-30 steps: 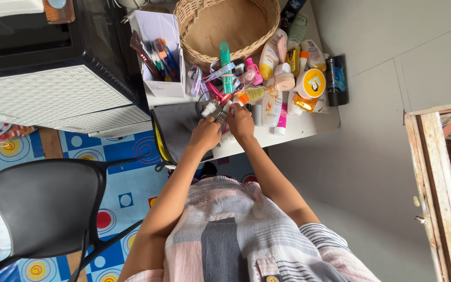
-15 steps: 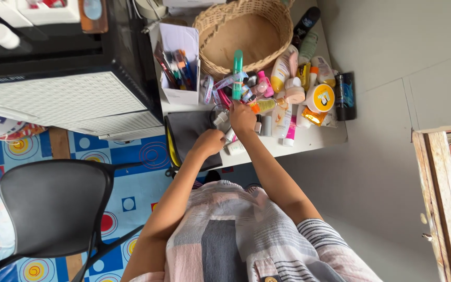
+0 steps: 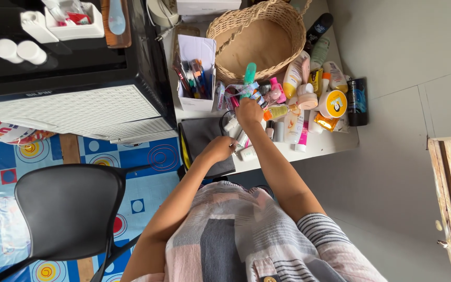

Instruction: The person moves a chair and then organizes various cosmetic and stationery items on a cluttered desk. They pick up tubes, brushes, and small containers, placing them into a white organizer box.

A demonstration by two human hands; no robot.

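Head view: right hand (image 3: 248,111) closed on green tube (image 3: 248,74) held over bottles (image 3: 293,104) beside basket (image 3: 259,36), arm stretched forward; left hand (image 3: 219,148) curled, grip unclear, near pouch (image 3: 202,141) at table (image 3: 319,146) edge.

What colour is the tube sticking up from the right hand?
Teal green tube, held up by the right hand; the head view shows it.

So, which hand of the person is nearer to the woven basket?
The right hand. It is in the clutter of tubes just below the rim of the woven basket. The left hand is lower, by the dark pouch near the table's front edge.
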